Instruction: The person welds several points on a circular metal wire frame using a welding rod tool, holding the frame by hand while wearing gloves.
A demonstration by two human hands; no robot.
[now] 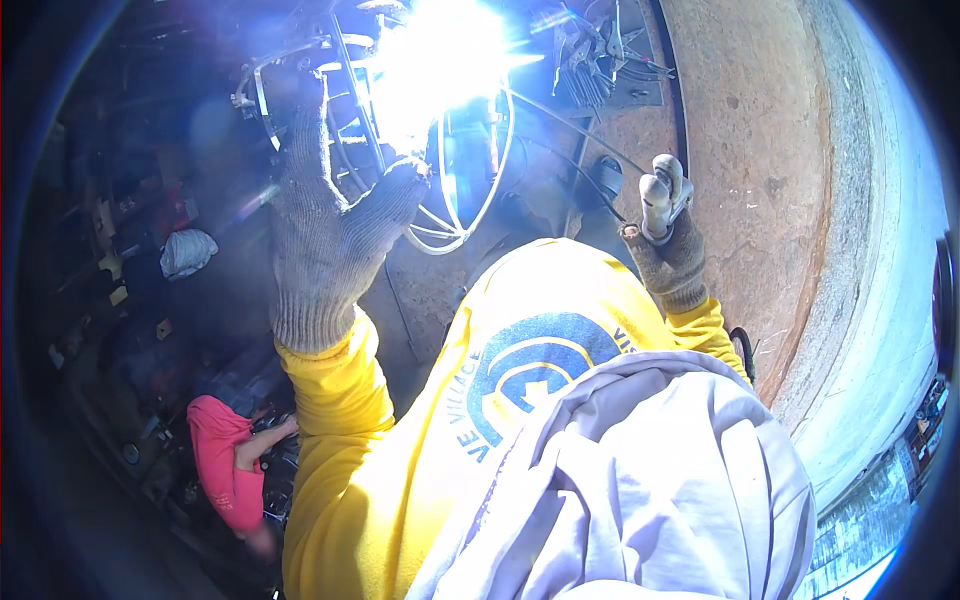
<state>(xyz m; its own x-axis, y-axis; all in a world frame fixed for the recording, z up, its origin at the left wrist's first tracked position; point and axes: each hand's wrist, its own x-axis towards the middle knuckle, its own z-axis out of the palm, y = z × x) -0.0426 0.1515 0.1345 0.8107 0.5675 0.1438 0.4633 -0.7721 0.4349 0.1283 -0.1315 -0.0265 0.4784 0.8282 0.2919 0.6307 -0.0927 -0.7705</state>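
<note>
Metal frame [360, 95]: an open, cage-like piece of curved bars and slim wire loops, dull and dark on its left side, gleaming white along the lower right loops. It sits ahead of the yellow shirt [400, 500], just beside the left hand [340, 205].
Glare [440, 50]: blue-white, with short rays, over the upper part of the metal frame (too bright to show any joint beneath).
Left glove: grey and knitted, at the metal frame's lower left; fingers and thumb spread apart, though whether they press on the bars I cannot tell.
Right hand [668, 225]: gloved, to the lower right of the metal frame, fingers curled closed at the near end of a thin rod [575, 126].
Rod: slants toward the metal frame, its far end lost in brightness.
Hand tools [612, 55]: a plier-like metal heap, well right of the metal frame.
Pale bundle [188, 254]: crumpled, lower left of the metal frame.
Other person [225, 465]: in pinkish-red clothing, farther below the metal frame, leftward.
</note>
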